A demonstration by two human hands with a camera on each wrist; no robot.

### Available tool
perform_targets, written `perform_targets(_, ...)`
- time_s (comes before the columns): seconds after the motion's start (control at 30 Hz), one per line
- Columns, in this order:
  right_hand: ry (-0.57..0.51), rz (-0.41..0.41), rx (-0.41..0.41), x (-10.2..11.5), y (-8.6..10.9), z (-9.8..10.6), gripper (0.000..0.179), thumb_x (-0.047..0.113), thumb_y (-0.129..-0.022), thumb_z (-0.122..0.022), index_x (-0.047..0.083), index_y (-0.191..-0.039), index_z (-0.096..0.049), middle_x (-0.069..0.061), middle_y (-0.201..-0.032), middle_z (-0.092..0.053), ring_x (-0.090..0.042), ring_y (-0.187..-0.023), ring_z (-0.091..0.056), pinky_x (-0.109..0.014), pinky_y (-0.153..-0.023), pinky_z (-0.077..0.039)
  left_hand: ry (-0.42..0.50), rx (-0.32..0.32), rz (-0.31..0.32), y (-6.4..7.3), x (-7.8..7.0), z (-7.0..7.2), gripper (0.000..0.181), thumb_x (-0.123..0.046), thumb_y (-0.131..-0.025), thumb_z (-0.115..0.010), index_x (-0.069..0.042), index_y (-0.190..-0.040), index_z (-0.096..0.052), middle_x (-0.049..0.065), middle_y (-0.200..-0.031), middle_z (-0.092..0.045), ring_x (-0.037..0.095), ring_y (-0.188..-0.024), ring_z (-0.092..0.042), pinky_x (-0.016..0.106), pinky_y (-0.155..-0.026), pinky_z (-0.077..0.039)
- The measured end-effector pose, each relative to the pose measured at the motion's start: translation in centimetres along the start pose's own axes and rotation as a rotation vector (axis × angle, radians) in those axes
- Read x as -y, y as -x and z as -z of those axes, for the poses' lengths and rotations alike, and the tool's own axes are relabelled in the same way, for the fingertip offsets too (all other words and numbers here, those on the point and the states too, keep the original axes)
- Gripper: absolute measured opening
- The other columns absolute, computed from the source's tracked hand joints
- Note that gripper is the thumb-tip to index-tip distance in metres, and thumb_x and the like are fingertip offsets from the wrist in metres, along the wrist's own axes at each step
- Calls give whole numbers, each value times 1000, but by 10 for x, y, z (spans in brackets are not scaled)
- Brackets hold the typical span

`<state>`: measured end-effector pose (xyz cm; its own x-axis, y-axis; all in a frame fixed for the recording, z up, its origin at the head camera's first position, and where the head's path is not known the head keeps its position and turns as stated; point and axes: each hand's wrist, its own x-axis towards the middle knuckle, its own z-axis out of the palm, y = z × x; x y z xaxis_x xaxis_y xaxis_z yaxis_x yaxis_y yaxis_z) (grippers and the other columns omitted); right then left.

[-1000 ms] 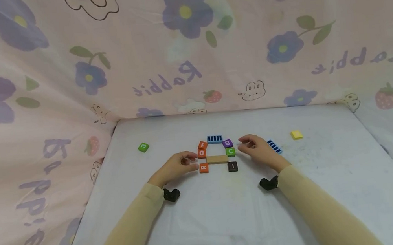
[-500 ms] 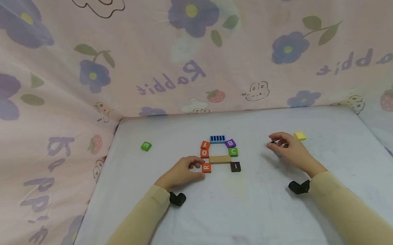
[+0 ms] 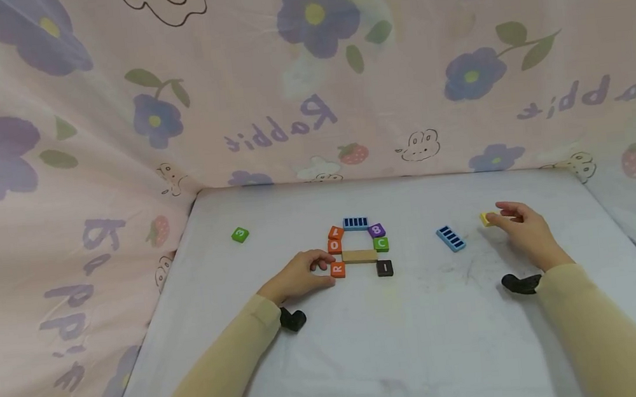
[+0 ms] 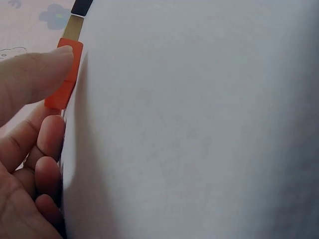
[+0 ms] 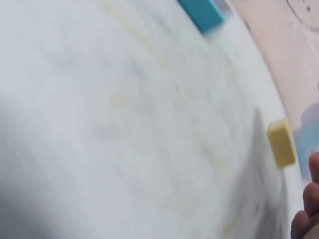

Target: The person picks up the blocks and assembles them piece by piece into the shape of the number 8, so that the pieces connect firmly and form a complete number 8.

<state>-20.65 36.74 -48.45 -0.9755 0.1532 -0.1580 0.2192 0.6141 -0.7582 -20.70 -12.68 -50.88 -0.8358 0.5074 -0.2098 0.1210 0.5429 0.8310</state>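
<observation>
My left hand (image 3: 299, 276) is at the orange R tile (image 3: 338, 270), thumb on its near side and bent fingers on its far side, pinching it. In the left wrist view, the thumb (image 4: 37, 74) overlaps orange tile surface (image 4: 62, 94). Over on the right, my right hand (image 3: 528, 236) reaches to a yellow block (image 3: 485, 219), with thumb and forefinger spread. The right wrist view has the yellow block (image 5: 282, 144) apart from the visible fingertips (image 5: 311, 199); the thumb is out of that view. Left of this hand lies a blue slatted piece (image 3: 451, 239).
A wooden bar (image 3: 359, 256) lies amid the arrangement, with an orange 0 tile (image 3: 334, 247), orange 1 tile (image 3: 335, 232), another blue slatted piece (image 3: 355, 223), purple 8 tile (image 3: 376, 230), green C tile (image 3: 381, 244) and black tile (image 3: 385, 268). A green 3 tile (image 3: 240, 235) lies far left.
My right hand has moved rightward from beside the arrangement, past the blue slatted piece, to the yellow block. My left hand has shifted slightly nearer, from beside the 0 and R tiles onto the R tile.
</observation>
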Motion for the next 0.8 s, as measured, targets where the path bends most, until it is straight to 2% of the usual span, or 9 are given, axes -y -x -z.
perform_targets(0.2,4,-32,48,-20,-12,6,90,62,-88,-56,8,-153,-24,-27,-148,-27,-45,-129,-28,-60,-98,-29,4,-4,-12,-3,0,-1,36,-25,-83,-78,-21,-116,-62,-3,-101,-57,17,-97,-47,34,-85,-39)
perform_targets(0.4,25,-14,94,-25,-21,3,90,61,-88,-58,8,-153,-23,-30,-151,-20,-50,-134,-21,-65,-103,-19,-14,-14,0,-3,2,-1,35,-27,-84,-78,-21,-115,-63,-3,-99,-57,17,-95,-47,34,-83,-39)
perform_targets(0.63,70,-8,87,-26,-25,1,88,61,-90,-54,6,-152,-25,-30,-152,-21,-52,-134,-21,-65,-103,-19,-14,-20,-9,-3,2,0,32,-26,-85,-76,-21,-113,-63,-2,-99,-57,17,-95,-47,34,-83,-39)
perform_targets(0.8,44,-10,83,-25,-23,0,86,58,-91,-56,0,-148,-29,-30,-148,-25,-49,-131,-25,-63,-101,-23,-2,-11,-4,-2,2,0,30,-26,-86,-76,-21,-113,-63,-2,-99,-57,18,-95,-47,34,-83,-39)
